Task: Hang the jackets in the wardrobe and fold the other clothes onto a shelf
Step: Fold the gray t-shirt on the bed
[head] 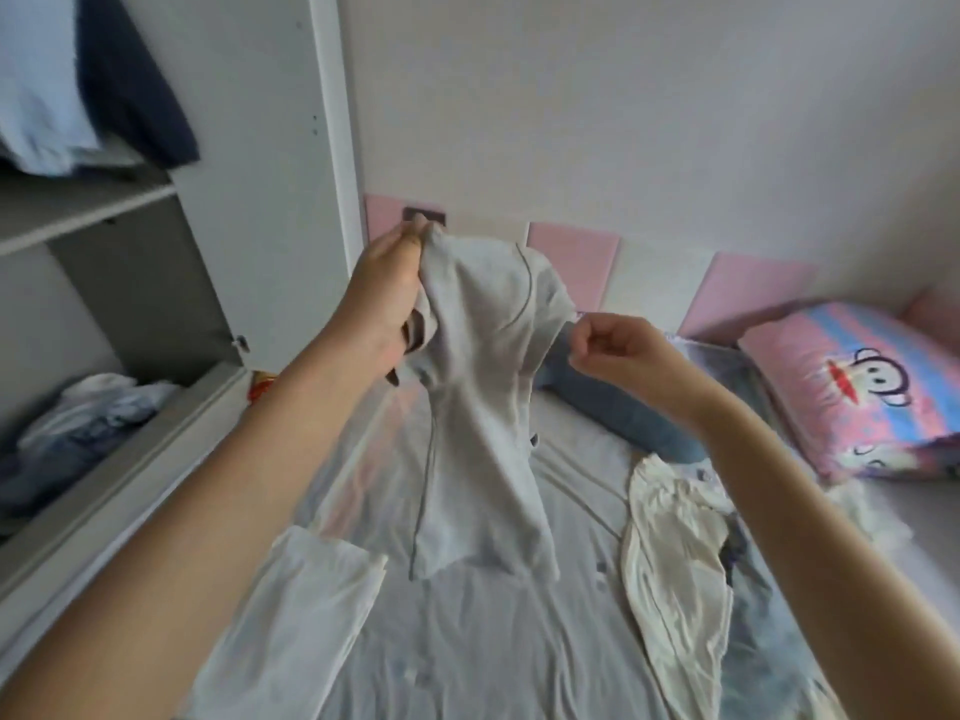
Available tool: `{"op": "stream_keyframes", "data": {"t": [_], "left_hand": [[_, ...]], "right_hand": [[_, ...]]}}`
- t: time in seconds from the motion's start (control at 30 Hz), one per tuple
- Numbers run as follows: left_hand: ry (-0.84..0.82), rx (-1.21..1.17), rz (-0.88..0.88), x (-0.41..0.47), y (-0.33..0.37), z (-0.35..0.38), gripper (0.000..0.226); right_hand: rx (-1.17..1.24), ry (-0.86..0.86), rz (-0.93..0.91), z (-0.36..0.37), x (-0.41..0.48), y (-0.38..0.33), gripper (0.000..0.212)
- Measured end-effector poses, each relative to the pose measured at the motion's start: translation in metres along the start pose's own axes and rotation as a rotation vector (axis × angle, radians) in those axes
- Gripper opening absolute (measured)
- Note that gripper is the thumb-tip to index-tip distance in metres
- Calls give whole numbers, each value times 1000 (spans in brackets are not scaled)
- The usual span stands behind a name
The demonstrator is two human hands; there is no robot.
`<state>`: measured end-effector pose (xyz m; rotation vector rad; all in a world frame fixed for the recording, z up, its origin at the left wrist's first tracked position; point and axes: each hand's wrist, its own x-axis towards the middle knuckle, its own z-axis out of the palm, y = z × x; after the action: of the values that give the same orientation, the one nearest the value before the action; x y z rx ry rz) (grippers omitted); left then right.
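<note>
Gripping the pale grey short-sleeved cloth top (483, 407) by one shoulder, my left hand (387, 298) holds it up so it hangs over the pale-sheeted bed (467, 667). My right hand (615, 350) is curled just beside the other sleeve; I cannot tell whether it pinches the hem. To fold well, I would take that second shoulder level with the first, let the body hang straight, then lay it flat. A cream crumpled garment (675, 563) lies under my right forearm, a white folded piece (311, 615) under the left; the grey wardrobe shelf (78, 210) stands to my left.
</note>
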<state>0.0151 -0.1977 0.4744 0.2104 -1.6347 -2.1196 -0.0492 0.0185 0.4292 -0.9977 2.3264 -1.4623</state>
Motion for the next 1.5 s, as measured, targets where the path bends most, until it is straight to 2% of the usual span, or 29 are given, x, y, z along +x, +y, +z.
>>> {"op": "stream_keyframes", "data": {"t": [0.07, 0.1, 0.17, 0.2, 0.23, 0.3, 0.43, 0.57, 0.67, 0.83, 0.9, 0.97, 1.03, 1.1, 1.17, 1.23, 1.27, 1.33, 1.4, 1.47, 1.5], "left_hand": [[-44, -28, -23, 4, 12, 9, 26], [-90, 4, -20, 6, 13, 14, 24], [-193, 119, -6, 3, 13, 28, 21], [-241, 163, 4, 1, 12, 35, 21], [-276, 200, 20, -2, 11, 41, 21], [-311, 237, 76, -4, 13, 51, 20], [-416, 303, 196, -4, 19, 56, 27], [-399, 288, 257, -5, 21, 66, 30], [-273, 215, 205, 1, 22, 65, 33], [-166, 268, 129, 9, 13, 53, 31], [-139, 255, 161, 11, 10, 45, 27], [-123, 329, 221, 12, 8, 36, 30], [-224, 498, 226, 13, 4, 30, 32], [-520, 732, 132, 5, 2, 29, 44], [-850, 955, 62, -9, -3, 35, 67], [-965, 1088, 170, -23, -9, 46, 92], [-981, 1063, 231, -29, -15, 53, 93], [-939, 868, 222, -34, -22, 66, 67], [-855, 708, 257, -37, -22, 73, 36], [-784, 611, 346, -39, -21, 74, 21], [-742, 568, 361, -41, -20, 73, 25]], "right_hand": [[74, 35, -32, -14, 2, -11, 25], [61, 35, -53, -16, 3, -17, 37], [19, 9, -81, -14, 5, -27, 78], [50, -20, -95, -11, 8, -31, 85], [113, -53, -97, -8, 9, -34, 83], [211, -80, -55, -4, 8, -40, 62], [152, -177, 48, -4, 0, -37, 33], [112, -317, 178, -7, -16, -21, 36], [14, -345, 268, -14, -26, -3, 39], [-131, -252, 383, -50, -40, 24, 30], [-237, -224, 390, -66, -44, 37, 30], [-191, -100, 378, -76, -49, 44, 31], [-83, 77, 315, -80, -54, 40, 25], [0, 182, 222, -78, -57, 29, 26], [60, 194, 109, -69, -59, 11, 25], [58, 148, 7, -58, -56, -11, 28], [24, 115, -41, -52, -57, -22, 33], [-62, 54, -121, -44, -55, -41, 41], [-107, 49, -161, -40, -55, -52, 36], [-175, 113, -199, -41, -58, -53, 29], [-210, 144, -200, -43, -61, -50, 26]]}}
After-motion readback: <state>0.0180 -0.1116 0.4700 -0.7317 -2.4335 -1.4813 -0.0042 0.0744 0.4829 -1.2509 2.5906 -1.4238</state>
